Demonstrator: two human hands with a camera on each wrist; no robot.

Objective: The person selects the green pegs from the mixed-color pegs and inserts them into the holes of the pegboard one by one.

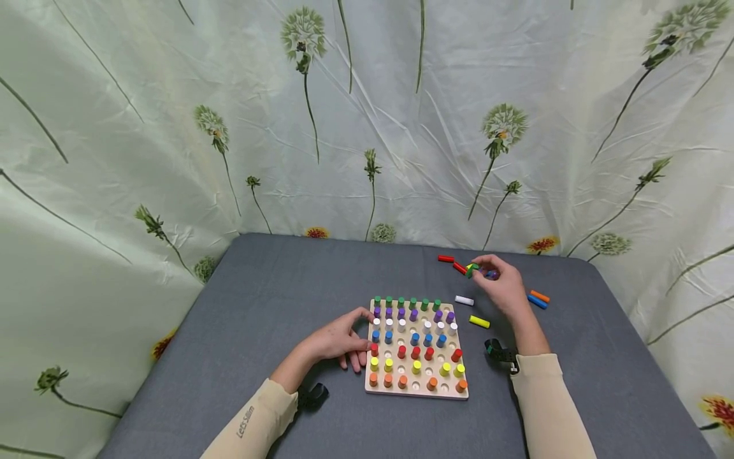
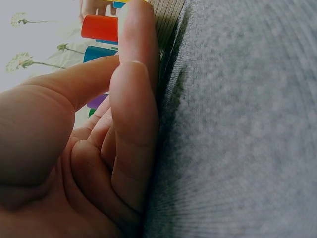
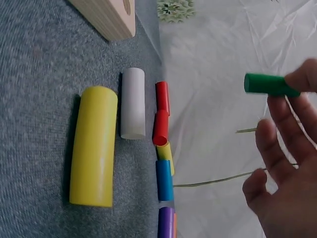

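Observation:
A wooden pegboard (image 1: 417, 394) lies on the table, with rows of coloured pegs upright in its holes. Several holes have no peg. My left hand (image 1: 341, 336) rests against the board's left edge, its fingertips touching the side near the purple and red rows. In the left wrist view the thumb and fingers lie close to the edge, beside a red peg (image 2: 100, 27). Beyond the board at the right, my right hand (image 1: 507, 290) is raised off the table. Its thumb and fingers pinch a green peg (image 3: 265, 85) by one end, the peg lying sideways.
Loose pegs lie right of and behind the board: a white peg (image 1: 464, 300), a yellow peg (image 1: 479, 322), two red ones, a blue peg (image 1: 537, 301) and an orange peg (image 1: 540, 296). More pegs are partly behind my right hand. A patterned curtain (image 1: 344, 191) hangs at the back.

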